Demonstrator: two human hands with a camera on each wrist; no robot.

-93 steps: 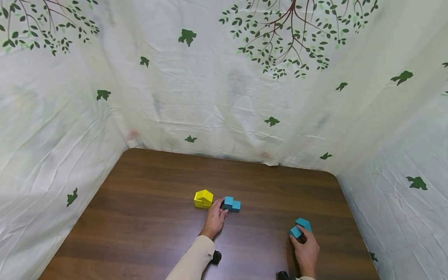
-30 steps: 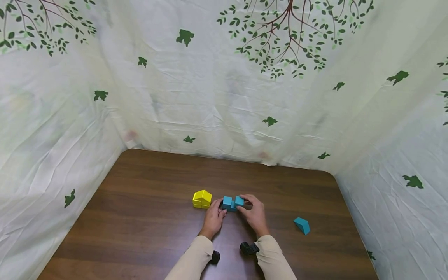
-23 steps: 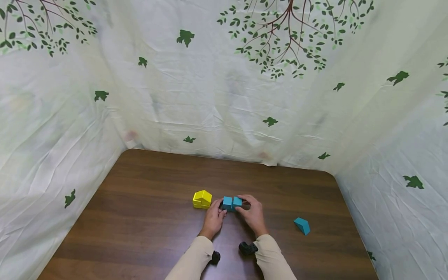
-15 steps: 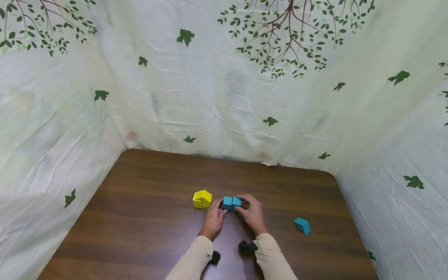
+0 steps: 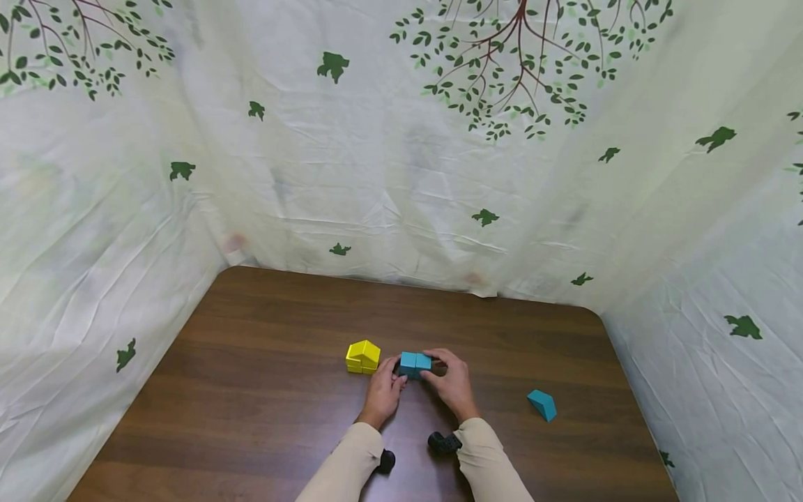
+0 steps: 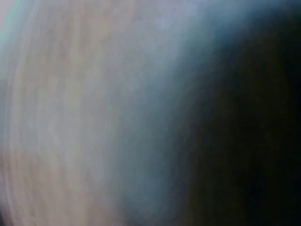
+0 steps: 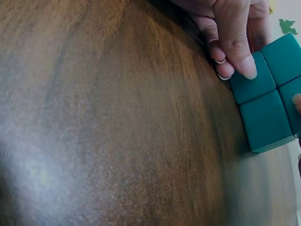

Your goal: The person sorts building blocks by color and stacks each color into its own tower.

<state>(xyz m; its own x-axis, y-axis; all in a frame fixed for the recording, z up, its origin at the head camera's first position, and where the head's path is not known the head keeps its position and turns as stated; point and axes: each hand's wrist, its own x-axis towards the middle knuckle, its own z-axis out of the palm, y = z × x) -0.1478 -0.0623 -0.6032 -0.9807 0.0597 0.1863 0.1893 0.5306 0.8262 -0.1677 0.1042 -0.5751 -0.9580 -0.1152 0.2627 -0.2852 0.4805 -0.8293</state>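
Note:
Blue cubes [image 5: 408,362] stand two wide and two high near the table's middle. My left hand [image 5: 383,397] is at their left side; in the right wrist view its thumb [image 7: 244,66] lies on the lower left cube [image 7: 254,84], pinching it. From the right, my right hand [image 5: 453,387] pinches the upper right cube [image 5: 424,362], which sits flush against its neighbour; only a fingertip [image 7: 297,100] of that hand shows in its wrist view. The left wrist view is too blurred to read.
Just left of the cubes stands a small yellow block house [image 5: 362,357] with a pointed top. A blue wedge-like block [image 5: 542,405] lies apart at the right on the brown wooden table [image 5: 282,418]. White leaf-print cloth [image 5: 389,174] hangs around the table.
My right hand has carried a blue cube leftward from beside the blue wedge-like block, lowered it onto the right lower cube and slid it against the left one. My left hand has stayed put.

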